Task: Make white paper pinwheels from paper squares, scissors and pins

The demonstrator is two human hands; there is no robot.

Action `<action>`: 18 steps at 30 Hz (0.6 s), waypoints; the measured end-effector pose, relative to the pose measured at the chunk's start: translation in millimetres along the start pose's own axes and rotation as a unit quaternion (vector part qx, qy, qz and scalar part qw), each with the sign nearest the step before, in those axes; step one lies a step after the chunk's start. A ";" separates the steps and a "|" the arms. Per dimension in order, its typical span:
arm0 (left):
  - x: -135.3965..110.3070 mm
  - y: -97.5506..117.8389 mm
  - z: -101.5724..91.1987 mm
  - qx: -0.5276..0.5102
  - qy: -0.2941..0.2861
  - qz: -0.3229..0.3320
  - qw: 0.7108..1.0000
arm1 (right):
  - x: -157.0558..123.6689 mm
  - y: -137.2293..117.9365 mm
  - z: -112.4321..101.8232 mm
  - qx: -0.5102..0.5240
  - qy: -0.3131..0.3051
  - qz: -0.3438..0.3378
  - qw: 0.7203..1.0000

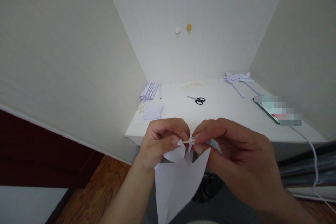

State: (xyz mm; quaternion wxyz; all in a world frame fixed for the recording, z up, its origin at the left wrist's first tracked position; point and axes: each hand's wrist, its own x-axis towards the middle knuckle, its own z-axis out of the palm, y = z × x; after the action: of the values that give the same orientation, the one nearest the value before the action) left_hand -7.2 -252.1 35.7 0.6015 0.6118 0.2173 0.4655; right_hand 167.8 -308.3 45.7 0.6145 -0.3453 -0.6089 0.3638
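A white sheet of cut paper (179, 183) hangs in front of me, with pointed flaps gathered towards a small bunched centre. My left hand (166, 140) is closed, thumb and forefinger pinching one end of a thin yellowish strip (186, 142) beside a paper flap. My right hand (233, 150) is closed too, its fingertips pinching the bunched paper tips where the strip meets them. Whether the strip passes through the paper, I cannot tell. Beyond the hands, black-handled scissors (198, 100) lie on the white desk (178, 106), blades pointing left.
Several rolled paper sticks (149, 91), stacked paper squares (153, 111) and small yellowish bits (142, 109) lie at left. Folded paper pinwheels (236, 77) on sticks lie at back right. Near the right wall is a phone-like device (266, 111) with a white cable (313, 154). Walls enclose the desk.
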 end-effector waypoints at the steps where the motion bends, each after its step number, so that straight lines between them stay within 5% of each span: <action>1: 0.2 -0.7 -0.5 -0.002 -0.001 0.003 1.000 | -0.2 0.1 -0.2 -0.005 -0.001 -0.011 1.000; 18: 1.2 -16.6 -5.1 -0.101 -0.022 0.201 0.974 | 8.7 -22.4 20.1 -0.057 -0.001 -0.147 0.988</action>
State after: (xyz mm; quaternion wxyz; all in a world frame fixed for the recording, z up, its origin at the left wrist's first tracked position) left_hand -6.0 -245.4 19.7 0.5589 0.5890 0.0283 0.5830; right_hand 148.2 -312.3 69.8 0.6402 -0.2866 -0.6731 0.2345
